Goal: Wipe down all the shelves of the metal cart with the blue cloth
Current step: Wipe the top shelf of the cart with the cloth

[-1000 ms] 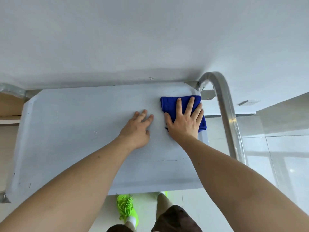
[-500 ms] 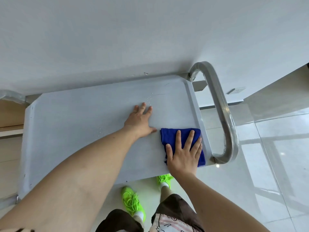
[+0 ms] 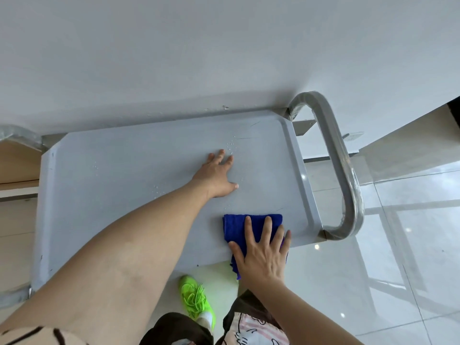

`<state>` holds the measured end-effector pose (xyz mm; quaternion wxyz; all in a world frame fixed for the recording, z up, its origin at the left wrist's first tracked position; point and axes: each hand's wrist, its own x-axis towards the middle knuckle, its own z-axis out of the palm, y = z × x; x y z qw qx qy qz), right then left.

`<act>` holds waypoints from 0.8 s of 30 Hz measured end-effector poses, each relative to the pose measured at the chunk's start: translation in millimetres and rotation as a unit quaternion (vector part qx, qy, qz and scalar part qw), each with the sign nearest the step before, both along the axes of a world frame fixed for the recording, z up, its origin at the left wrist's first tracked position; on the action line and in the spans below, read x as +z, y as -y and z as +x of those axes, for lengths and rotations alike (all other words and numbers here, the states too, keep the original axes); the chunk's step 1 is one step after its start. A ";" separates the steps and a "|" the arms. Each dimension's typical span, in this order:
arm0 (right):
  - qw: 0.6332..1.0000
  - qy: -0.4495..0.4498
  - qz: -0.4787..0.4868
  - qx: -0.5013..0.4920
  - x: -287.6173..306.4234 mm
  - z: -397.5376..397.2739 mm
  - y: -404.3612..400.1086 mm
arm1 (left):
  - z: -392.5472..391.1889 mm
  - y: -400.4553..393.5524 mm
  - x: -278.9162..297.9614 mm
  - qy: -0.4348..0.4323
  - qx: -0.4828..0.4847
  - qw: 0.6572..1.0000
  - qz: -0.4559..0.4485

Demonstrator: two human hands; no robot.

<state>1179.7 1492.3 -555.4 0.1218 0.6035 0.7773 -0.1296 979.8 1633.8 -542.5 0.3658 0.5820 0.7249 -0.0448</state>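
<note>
Item: metal cart [image 3: 124,195], top shelf a pale grey tray with a raised rim, standing against a white wall [image 3: 199,58]; curved tubular handle [image 3: 343,170] at its right end. On it — 1 blue cloth [image 3: 239,227], folded, lying at the near edge toward the near right corner, its lower part hanging past that edge. Right hand [image 3: 261,255]: flat on the cloth, fingers straight and spread, pressing it down, not curled round it. Left hand [image 3: 216,175]: palm down on the bare shelf beyond the cloth, toward the middle, fingers extended, grasping nothing. Small water droplets [image 3: 231,145] scattered on the shelf just past the left fingertips. Below the near edge — 1 bright green shoe [image 3: 196,297] on a glossy tiled floor [image 3: 398,245].
</note>
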 end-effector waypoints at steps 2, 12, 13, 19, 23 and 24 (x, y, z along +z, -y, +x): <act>0.999 -0.013 0.021 0.025 -5.9 0.4 -0.5 | -9.8 1.7 3.7 0.020 0.016 0.999 0.043; 0.996 -0.049 0.028 0.066 -20.6 -25.2 -14.7 | -66.4 51.7 -13.9 -0.145 0.067 0.987 -0.007; 0.997 -0.049 0.028 0.061 -21.1 -28.4 -16.9 | -65.6 51.1 -16.3 -0.142 0.070 0.987 -0.006; 0.998 -0.049 0.003 0.032 -26.0 -61.0 -61.6 | -65.0 50.2 -21.3 -0.153 0.074 0.985 0.008; 0.999 -0.042 0.002 0.021 -28.7 -91.4 -115.5 | -63.7 50.7 -23.2 -0.160 0.070 0.985 0.015; 0.999 -0.043 0.006 0.018 -29.2 -99.2 -130.6 | -63.9 51.4 -24.4 -0.159 0.071 0.984 0.020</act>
